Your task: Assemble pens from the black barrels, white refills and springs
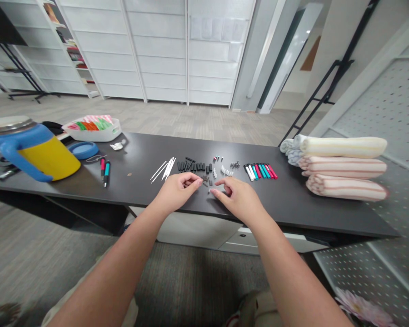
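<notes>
A dark desk (143,147), with my remote view on the left hand (176,190) and right hand (237,196) over it.
The left was curled, thumb against fingers; I couldn't tell whether it held anything. The right was half open, likewise its grip. Beyond it lay coloured pen barrels (262,171), any lettering too small to read; beyond the left, white sticks (169,168) beside black tubes (193,166); a tiny white piece (209,190) was at the right thumb.
</notes>
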`<state>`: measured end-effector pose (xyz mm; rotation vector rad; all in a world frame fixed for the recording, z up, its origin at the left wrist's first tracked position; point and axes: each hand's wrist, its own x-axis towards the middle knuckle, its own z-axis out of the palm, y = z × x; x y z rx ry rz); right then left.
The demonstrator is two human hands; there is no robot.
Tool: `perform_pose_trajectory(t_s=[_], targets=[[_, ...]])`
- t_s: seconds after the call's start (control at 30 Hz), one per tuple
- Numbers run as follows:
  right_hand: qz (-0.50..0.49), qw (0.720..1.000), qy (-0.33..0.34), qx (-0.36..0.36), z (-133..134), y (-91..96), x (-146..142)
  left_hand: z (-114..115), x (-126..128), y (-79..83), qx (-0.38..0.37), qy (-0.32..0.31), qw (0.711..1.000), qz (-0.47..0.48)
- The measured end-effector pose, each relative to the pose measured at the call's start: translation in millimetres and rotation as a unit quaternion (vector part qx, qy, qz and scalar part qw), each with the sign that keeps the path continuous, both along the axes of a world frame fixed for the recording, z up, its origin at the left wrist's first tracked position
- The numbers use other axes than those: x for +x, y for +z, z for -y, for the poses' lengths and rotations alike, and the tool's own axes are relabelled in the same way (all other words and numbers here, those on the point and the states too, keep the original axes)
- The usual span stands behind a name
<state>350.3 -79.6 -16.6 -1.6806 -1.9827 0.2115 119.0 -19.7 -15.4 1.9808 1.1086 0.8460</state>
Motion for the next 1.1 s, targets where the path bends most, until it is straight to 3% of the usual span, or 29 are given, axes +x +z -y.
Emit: perform_pose_trajectory(t_s=[0.37,0.63,0.77,1.1], targets=[[0.048,0.999,-0.003,-0.024,-5.3,2.5,-15.1,0.1,0.4,0.9,0.006,-0.001,1.0,-0.006],[0.063,0.987,-0.142,-0.034,-9.1,-0.1,-10.1,-0.5,-0.7,-1.4,0.008,0.002,1.0,-0.01],[0.082,0.981,-0.177,-0.016,-6.7,-2.0,-10.8,-0.1,-0.5,-0.4,0.003,0.001,1.0,-0.008],[0.119,0.984,-0.136,-0.007,-1.8,-4.4,-11.5,2.3,0.4,3.2,0.007,0.005,1.0,-0.009]])
